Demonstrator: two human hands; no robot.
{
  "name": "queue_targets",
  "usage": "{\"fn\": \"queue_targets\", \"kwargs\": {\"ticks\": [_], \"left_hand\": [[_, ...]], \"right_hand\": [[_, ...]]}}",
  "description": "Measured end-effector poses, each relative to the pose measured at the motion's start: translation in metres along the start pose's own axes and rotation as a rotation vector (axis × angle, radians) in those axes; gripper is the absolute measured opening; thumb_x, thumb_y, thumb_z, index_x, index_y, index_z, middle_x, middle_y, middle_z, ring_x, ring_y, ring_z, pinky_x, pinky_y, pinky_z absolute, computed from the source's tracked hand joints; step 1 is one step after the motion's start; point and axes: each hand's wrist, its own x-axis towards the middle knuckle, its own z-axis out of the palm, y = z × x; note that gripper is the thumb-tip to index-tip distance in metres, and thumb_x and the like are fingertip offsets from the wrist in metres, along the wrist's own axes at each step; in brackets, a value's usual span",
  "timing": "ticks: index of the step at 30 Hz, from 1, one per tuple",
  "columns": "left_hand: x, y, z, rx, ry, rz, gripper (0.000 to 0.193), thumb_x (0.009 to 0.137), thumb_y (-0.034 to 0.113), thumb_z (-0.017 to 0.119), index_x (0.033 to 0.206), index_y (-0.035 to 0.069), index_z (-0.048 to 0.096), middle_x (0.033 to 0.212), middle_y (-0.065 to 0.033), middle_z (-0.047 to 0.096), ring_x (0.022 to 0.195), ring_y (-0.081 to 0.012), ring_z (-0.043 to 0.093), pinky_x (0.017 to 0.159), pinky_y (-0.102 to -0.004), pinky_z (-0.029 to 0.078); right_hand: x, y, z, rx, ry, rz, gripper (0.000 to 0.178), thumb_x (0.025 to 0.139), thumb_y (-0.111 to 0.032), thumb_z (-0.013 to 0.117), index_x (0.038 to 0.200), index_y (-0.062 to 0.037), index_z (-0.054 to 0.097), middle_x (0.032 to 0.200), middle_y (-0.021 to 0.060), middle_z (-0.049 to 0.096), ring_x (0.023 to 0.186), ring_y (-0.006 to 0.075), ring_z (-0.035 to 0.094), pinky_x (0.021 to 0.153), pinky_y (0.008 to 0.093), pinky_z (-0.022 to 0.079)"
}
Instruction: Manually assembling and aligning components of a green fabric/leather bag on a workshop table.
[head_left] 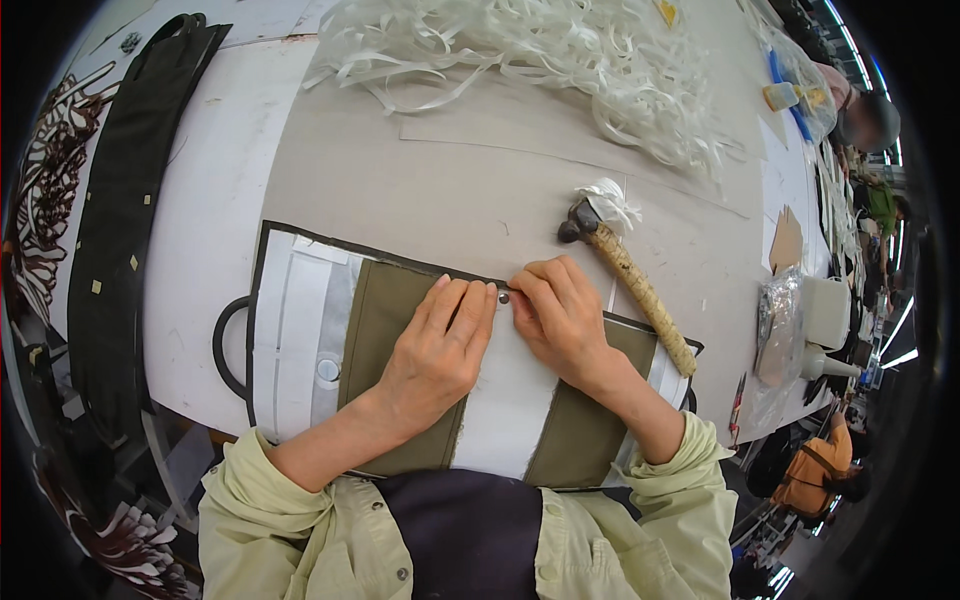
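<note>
A flat bag piece [508, 400] with olive and white panels and a dark bound edge lies in front of me. My left hand [445, 340] holds its far edge, fingers close together with their tips on the dark binding; the thumb is mostly hidden. Just right of it, my right hand [560, 315] pinches the same edge between thumb and fingers. Between the fingertips shows a small round metal snap [503, 297]. A hammer [640, 285] with a tape-wrapped handle rests to the right, its handle end over the bag piece and white cloth or ribbon by its head.
A heap of white ribbon [560, 60] spreads across the far table. Long dark fabric pieces [130, 220] and patterned fabric [60, 200] lie left. Plastic bags [780, 320] and a white container [827, 312] stand right. Other people [815, 465] are beyond the table.
</note>
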Motion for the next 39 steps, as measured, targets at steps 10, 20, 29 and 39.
{"fn": "queue_targets", "kwargs": {"ticks": [10, 20, 29, 39], "left_hand": [[0.000, 0.000, 0.001, -0.007, -0.017, -0.004, 0.044, 0.080, 0.002, 0.067, 0.122, -0.010, 0.067, 0.123, -0.0184, 0.063, 0.116, -0.0340, 0.061, 0.101, -0.0448, 0.057], [0.001, 0.001, 0.000, 0.017, -0.022, 0.003, 0.043, 0.080, 0.002, 0.068, 0.121, -0.011, 0.067, 0.122, -0.0181, 0.061, 0.114, -0.0329, 0.060, 0.102, -0.0445, 0.056], [0.003, -0.001, -0.002, 0.016, -0.038, 0.021, 0.045, 0.081, 0.003, 0.068, 0.125, -0.008, 0.067, 0.123, -0.0168, 0.060, 0.114, -0.0322, 0.060, 0.104, -0.0452, 0.055], [0.004, 0.001, 0.001, 0.039, -0.007, 0.015, 0.046, 0.080, 0.004, 0.068, 0.125, -0.006, 0.067, 0.124, -0.0142, 0.060, 0.111, -0.0303, 0.061, 0.100, -0.0440, 0.056]], "right_hand": [[-0.002, 0.006, 0.006, 0.043, -0.022, -0.033, 0.030, 0.070, 0.005, 0.073, 0.097, -0.0007, 0.062, 0.094, 0.0107, 0.058, 0.081, 0.0274, 0.057, 0.069, 0.0390, 0.047], [-0.006, -0.001, 0.004, -0.065, -0.040, -0.081, 0.030, 0.075, -0.004, 0.069, 0.103, 0.0025, 0.063, 0.099, 0.0116, 0.059, 0.088, 0.0268, 0.059, 0.082, 0.0404, 0.046], [-0.034, -0.044, -0.003, -0.146, -0.098, 0.143, 0.052, 0.079, -0.005, 0.064, 0.128, 0.0121, 0.061, 0.127, 0.0210, 0.058, 0.117, 0.0347, 0.058, 0.100, 0.0467, 0.046], [-0.035, -0.042, -0.007, -0.114, -0.092, 0.078, 0.051, 0.077, -0.004, 0.063, 0.125, 0.0155, 0.062, 0.129, 0.0265, 0.060, 0.122, 0.0382, 0.059, 0.106, 0.0502, 0.046]]}}
